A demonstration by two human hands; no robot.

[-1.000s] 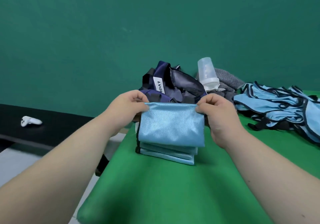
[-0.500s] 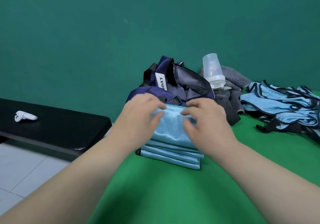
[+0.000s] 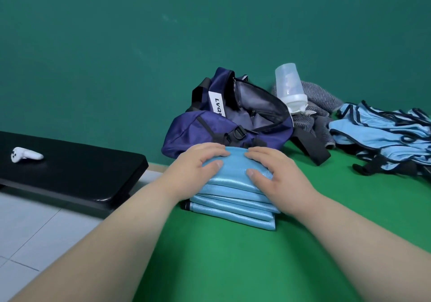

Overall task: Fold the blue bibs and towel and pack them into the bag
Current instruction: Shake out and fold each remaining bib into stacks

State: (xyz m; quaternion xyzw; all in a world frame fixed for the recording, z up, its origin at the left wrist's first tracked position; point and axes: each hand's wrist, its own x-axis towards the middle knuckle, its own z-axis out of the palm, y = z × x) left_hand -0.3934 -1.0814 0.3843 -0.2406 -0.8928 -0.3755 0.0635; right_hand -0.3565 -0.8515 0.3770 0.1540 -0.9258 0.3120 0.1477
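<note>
A stack of folded light-blue bibs lies on the green table, just in front of the open navy bag. My left hand rests flat on the left part of the top bib, fingers spread. My right hand presses the right part of the same bib. A heap of unfolded blue bibs with dark trim lies at the far right. A grey striped towel is bunched behind the bag.
A clear plastic shaker bottle stands upside down on the towel. A black bag strap trails across the table. Left of the table a black bench carries a white controller. A green wall stands behind.
Both hands let go of the folded bib's top edge, laid it onto the stack and now press it flat. The view has dipped and shifted toward the stack.
</note>
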